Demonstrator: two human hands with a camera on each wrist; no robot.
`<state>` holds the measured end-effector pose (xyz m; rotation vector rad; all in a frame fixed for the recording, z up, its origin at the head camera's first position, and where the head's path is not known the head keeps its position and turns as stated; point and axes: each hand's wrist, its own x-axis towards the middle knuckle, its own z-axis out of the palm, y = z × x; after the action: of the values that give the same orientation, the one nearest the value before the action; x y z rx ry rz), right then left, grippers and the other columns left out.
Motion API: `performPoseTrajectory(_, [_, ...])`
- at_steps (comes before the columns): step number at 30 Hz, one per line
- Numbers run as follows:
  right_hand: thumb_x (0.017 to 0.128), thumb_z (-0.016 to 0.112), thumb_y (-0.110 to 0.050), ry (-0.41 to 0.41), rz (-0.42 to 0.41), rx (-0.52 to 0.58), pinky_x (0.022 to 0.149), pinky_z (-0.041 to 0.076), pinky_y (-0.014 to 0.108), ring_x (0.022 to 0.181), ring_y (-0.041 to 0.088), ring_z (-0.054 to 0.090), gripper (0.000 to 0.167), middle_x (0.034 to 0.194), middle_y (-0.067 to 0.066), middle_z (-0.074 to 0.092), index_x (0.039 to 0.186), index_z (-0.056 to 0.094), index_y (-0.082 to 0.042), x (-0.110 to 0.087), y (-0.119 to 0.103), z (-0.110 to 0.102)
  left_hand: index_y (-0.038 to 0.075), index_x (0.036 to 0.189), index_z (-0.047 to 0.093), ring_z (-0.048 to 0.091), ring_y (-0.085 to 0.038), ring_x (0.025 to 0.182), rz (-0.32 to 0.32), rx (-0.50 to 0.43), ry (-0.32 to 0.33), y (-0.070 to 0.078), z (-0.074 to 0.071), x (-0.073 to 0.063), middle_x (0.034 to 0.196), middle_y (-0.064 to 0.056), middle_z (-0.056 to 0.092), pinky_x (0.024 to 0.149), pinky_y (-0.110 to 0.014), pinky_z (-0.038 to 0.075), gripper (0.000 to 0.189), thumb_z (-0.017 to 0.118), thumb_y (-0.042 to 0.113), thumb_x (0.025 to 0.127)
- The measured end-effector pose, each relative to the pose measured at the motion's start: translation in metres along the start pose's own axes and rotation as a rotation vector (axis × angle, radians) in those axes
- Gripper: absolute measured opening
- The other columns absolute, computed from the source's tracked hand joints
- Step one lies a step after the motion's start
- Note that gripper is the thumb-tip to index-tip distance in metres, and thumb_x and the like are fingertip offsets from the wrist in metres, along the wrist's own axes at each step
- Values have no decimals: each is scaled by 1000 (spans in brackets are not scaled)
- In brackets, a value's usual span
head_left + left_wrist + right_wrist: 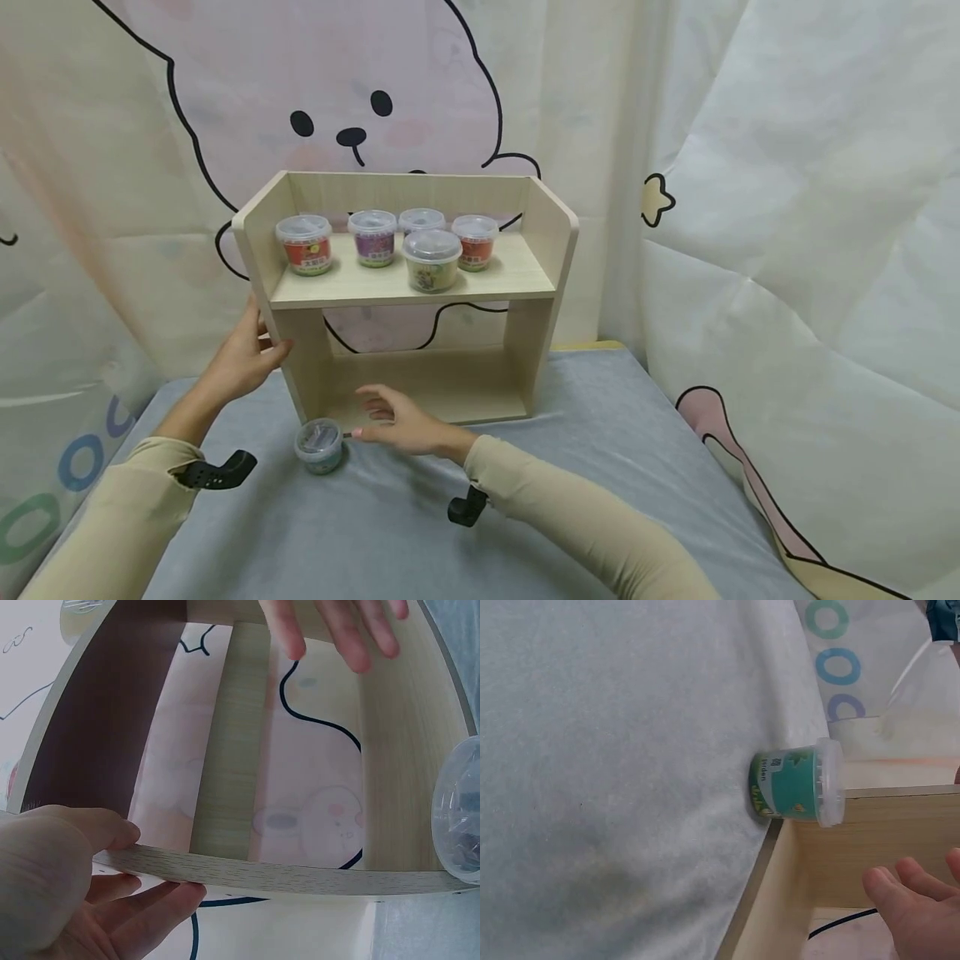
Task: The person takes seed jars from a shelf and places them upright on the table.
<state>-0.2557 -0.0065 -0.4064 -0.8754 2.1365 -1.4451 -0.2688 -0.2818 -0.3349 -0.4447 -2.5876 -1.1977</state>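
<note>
A small two-tier wooden shelf [412, 287] stands upright on the table. My left hand [243, 354] grips its left side panel, thumb [112, 825] on one face and fingers [161, 911] on the other. In front of the shelf's lower left corner sits a lidded plastic cup [320, 446], whose teal label [793, 784] shows in the right wrist view. My right hand [408, 423] is just right of that cup, in front of the lower tier, fingers relaxed and holding nothing. Its fingers also hang into the top of the left wrist view.
On the upper tier stand several lidded cups, among them a red-labelled cup [306, 250] at the left and a pale cup [432, 267] at the front. A grey-blue cloth [450, 533] covers the table. Printed curtains [787, 250] enclose the back and sides.
</note>
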Motion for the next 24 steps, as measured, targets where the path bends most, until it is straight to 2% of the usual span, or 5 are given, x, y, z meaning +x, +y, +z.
performPoseTrajectory(3, [99, 63, -16, -5, -13, 11, 122, 39, 42, 145, 29, 44, 59, 156, 14, 44, 153, 39, -13, -4, -4, -5, 33, 161, -12, 44, -70, 125, 7, 2, 2, 1, 0, 2, 159, -36, 24, 85, -70, 55, 99, 55, -1, 97])
performPoseTrajectory(10, [100, 61, -14, 8, -40, 11, 119, 42, 34, 145, 29, 45, 57, 155, 15, 46, 153, 40, -12, -22, -13, -21, 33, 161, -12, 46, -68, 124, 11, 5, 0, 3, 5, 6, 158, -35, 25, 84, -69, 56, 100, 55, -2, 96])
performPoseTrajectory(15, [100, 61, -12, 20, -93, 18, 121, 40, 43, 146, 30, 44, 55, 154, 17, 46, 151, 41, -9, -36, -22, -33, 26, 162, -9, 45, -68, 125, -2, 1, -12, 2, 5, 1, 157, -36, 25, 85, -69, 56, 96, 55, -1, 96])
performPoseTrajectory(20, [100, 60, -11, 31, -141, 8, 120, 42, 38, 148, 29, 42, 54, 156, 17, 45, 151, 41, -7, -44, -34, -47, 18, 162, -6, 47, -70, 122, -6, 38, 9, -1, -1, -6, 153, -40, 29, 84, -72, 53, 92, 54, -3, 95])
performPoseTrajectory(24, [100, 58, -8, 61, -170, 6, 116, 46, 41, 147, 32, 42, 53, 156, 19, 45, 150, 41, -4, -53, -42, -67, 21, 162, -6, 47, -68, 123, 16, 38, 9, -2, 1, -1, 154, -38, 29, 87, -73, 52, 92, 53, -1, 96])
